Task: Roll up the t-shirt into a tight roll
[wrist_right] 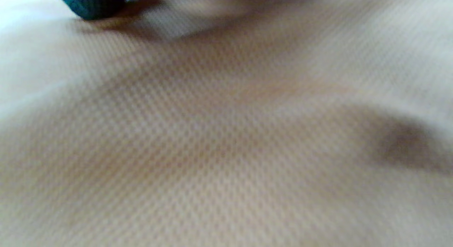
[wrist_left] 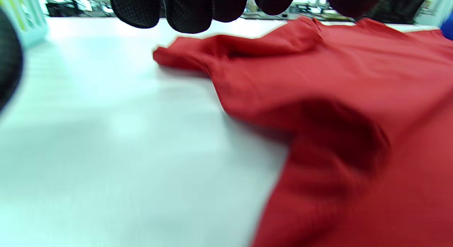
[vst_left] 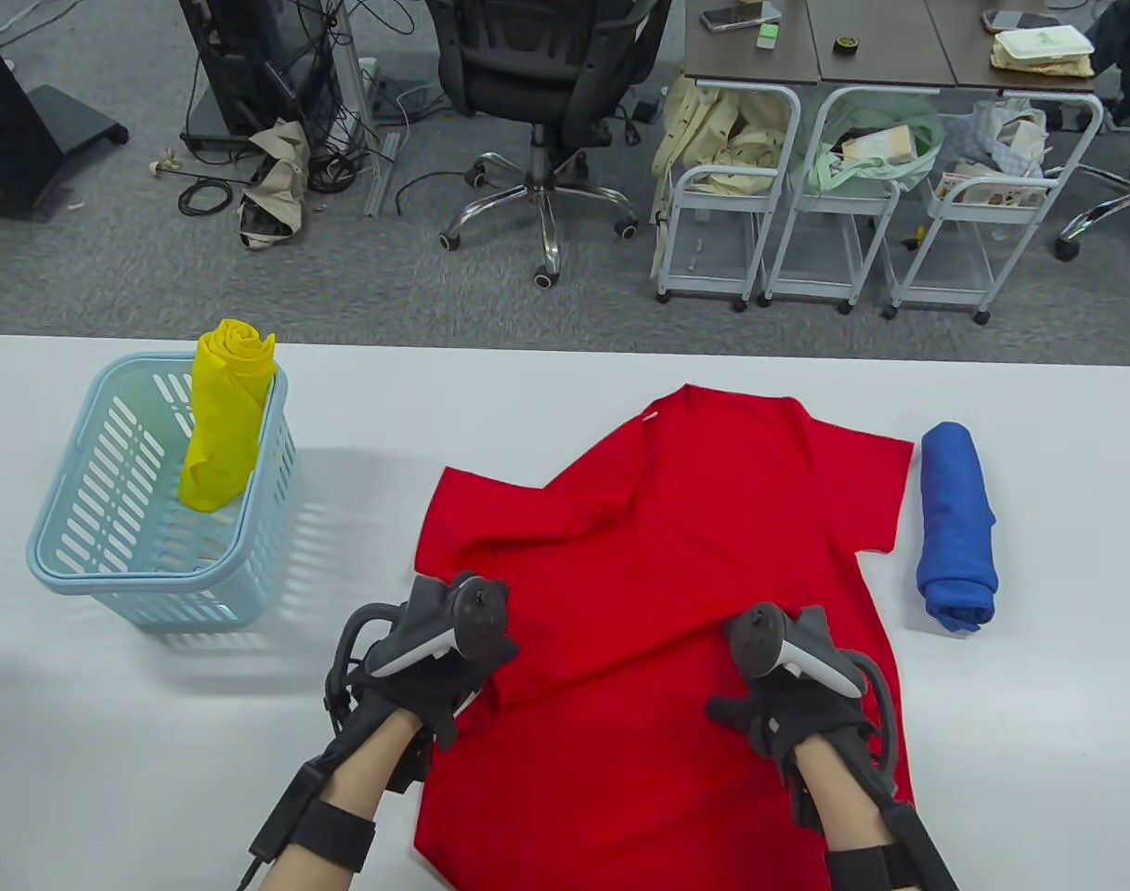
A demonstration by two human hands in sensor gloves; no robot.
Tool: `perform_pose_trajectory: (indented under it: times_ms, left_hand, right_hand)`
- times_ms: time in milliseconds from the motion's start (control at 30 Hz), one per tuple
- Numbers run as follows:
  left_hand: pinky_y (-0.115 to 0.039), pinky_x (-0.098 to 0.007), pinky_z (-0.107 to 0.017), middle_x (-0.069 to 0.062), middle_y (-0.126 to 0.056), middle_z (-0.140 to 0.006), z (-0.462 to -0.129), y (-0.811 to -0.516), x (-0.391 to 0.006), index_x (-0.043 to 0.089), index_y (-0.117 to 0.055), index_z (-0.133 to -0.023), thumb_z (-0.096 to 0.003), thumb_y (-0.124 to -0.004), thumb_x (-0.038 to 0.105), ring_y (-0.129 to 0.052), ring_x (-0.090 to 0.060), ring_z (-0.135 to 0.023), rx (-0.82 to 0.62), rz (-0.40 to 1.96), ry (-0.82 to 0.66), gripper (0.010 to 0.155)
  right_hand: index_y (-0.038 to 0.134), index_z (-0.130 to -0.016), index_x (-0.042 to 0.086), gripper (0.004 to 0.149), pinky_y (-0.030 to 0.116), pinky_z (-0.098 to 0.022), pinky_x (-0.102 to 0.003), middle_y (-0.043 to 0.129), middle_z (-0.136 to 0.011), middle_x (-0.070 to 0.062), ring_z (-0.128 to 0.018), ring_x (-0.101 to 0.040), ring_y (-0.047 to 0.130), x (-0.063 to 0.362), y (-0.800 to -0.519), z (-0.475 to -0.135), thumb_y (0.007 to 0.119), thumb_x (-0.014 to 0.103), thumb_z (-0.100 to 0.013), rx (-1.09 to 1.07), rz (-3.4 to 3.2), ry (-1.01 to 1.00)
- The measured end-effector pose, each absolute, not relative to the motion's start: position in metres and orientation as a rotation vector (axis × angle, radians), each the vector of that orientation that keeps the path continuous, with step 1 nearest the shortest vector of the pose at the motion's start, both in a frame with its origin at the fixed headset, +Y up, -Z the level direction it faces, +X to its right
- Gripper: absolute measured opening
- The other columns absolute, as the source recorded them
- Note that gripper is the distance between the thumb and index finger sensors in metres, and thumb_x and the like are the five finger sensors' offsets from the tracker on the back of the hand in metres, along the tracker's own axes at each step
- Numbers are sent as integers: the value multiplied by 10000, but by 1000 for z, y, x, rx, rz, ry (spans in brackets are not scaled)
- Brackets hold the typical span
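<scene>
A red t-shirt (vst_left: 676, 538) lies spread on the white table (vst_left: 110, 742), collar at the far end and hem toward me. My left hand (vst_left: 458, 645) hovers at the shirt's left edge, just below the left sleeve. In the left wrist view its fingertips (wrist_left: 187, 10) hang above the table and hold nothing, with the sleeve (wrist_left: 247, 49) ahead. My right hand (vst_left: 769, 668) rests on the shirt's right half, its fingers hidden under the tracker. In the right wrist view a fingertip (wrist_right: 93, 4) touches the fabric (wrist_right: 226, 133), seen very close and washed out.
A light blue basket (vst_left: 63, 557) stands at the left with a yellow rolled shirt (vst_left: 221, 418) upright inside. A blue rolled shirt (vst_left: 956, 524) lies right of the red shirt. Beyond the table's far edge are an office chair (vst_left: 546, 83) and carts.
</scene>
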State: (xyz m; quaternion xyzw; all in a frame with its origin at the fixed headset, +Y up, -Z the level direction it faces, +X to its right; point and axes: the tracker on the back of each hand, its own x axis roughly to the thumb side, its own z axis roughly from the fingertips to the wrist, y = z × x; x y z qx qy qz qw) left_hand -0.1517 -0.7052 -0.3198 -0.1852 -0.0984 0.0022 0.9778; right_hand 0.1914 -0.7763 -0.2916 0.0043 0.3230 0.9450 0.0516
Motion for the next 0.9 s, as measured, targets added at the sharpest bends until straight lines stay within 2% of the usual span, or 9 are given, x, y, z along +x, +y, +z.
perform_pose_trajectory:
  times_ms: [100, 200, 367, 500, 567, 633, 700, 800, 900]
  left_hand:
    - [-540, -606, -781, -68, -360, -1289, -346, -688, -162, 308, -344, -1189, -598, -486, 534, -502, -381, -1151, -377, -7, -117, 649]
    - [-528, -610, -784, -57, -349, -1287, -374, -688, -169, 303, -335, -1185, -610, -487, 481, -474, -381, -1157, -438, 55, -75, 620]
    - [-456, -631, -801, -18, -236, -1289, -412, -722, -161, 337, -246, -1176, -613, -473, 473, -326, -370, -1180, -588, 10, -83, 622]
    - [-323, -656, -801, -1, -121, -1270, -441, -765, -171, 347, -106, -1158, -582, -392, 593, -164, -375, -1166, -706, 2, 3, 689]
    - [-226, -675, -784, -17, 33, -1227, -454, -775, -182, 332, 21, -1129, -551, -320, 632, -75, -404, -1147, -690, -42, 116, 736]
    - [-217, -690, -774, -132, -18, -1245, -469, -776, -196, 249, 82, -1123, -524, -249, 647, -78, -453, -1137, -649, -122, 266, 791]
    - [-270, -682, -782, -174, -11, -1233, -476, -777, -204, 224, 89, -1122, -523, -232, 644, -97, -476, -1130, -670, -82, 310, 798]
    - [-295, -674, -787, -188, -26, -1235, -478, -770, -201, 218, 69, -1127, -534, -268, 647, -102, -481, -1125, -628, 33, 287, 806]
    - [-333, -666, -790, -155, -59, -1252, -463, -759, -185, 255, -59, -1169, -552, -358, 658, -170, -462, -1144, -532, 67, 141, 795]
  right_hand:
    - [67, -1113, 253, 887, 232, -737, -603, -25, -1132, -130, -1048, -445, 19, 192, -777, -292, 643, 592, -531, 14, 2871, 984]
    - [64, -1112, 254, 885, 226, -737, -602, -28, -1130, -129, -1047, -442, 13, 192, -777, -291, 641, 591, -532, 12, 2867, 985]
    - [76, -1113, 256, 890, 236, -738, -601, -17, -1132, -128, -1050, -441, 24, 192, -777, -292, 658, 587, -525, 6, 2867, 985]
    - [85, -1113, 260, 897, 249, -739, -601, -5, -1135, -123, -1054, -436, 36, 193, -776, -290, 673, 585, -519, 5, 2872, 991]
    - [102, -1115, 263, 893, 261, -740, -600, 11, -1139, -118, -1059, -432, 51, 194, -776, -290, 686, 578, -517, -2, 2872, 982]
    - [114, -1117, 260, 890, 271, -740, -598, 24, -1145, -108, -1062, -435, 67, 194, -775, -289, 692, 573, -516, -1, 2881, 977]
    - [101, -1114, 257, 894, 264, -741, -594, 11, -1140, -112, -1058, -435, 55, 193, -776, -290, 683, 579, -517, 1, 2878, 982]
    - [105, -1118, 246, 892, 262, -741, -594, 20, -1143, -129, -1058, -446, 68, 192, -774, -291, 678, 577, -520, 3, 2887, 963]
    - [122, -1126, 235, 888, 269, -741, -593, 37, -1150, -142, -1060, -455, 78, 197, -767, -291, 680, 571, -521, -12, 2897, 913]
